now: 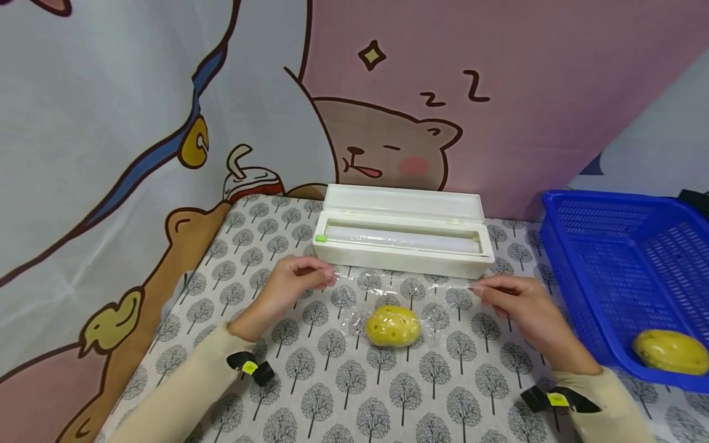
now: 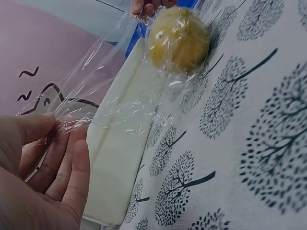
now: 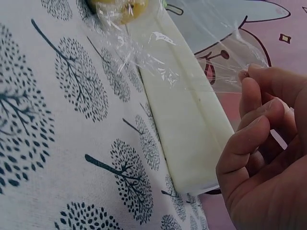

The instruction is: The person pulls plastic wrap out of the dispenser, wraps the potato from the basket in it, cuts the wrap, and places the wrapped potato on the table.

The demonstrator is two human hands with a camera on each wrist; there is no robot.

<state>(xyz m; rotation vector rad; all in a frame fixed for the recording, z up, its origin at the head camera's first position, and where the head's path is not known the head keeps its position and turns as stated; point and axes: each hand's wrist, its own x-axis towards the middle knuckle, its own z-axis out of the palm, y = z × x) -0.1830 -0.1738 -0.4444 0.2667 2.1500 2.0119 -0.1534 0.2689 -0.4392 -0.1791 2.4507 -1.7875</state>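
On a tree-print tablecloth before a cartoon backdrop, the left hand and right hand each pinch the cling film stretched over 1 potato (white dispenser behind, blue basket right).

Yellow potato, clear film, white dispenser box, blue basket, grey tree-print tablecloth

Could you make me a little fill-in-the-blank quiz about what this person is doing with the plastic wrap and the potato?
1. Both hands, left and right, pinch a sheet of ____.
2. The potato on the table lies on the ____ cloth.
3. A second potato lies in the ____ basket.
4. The lid of the white box is ____.

Missing words: plastic wrap; tree-patterned; blue; open
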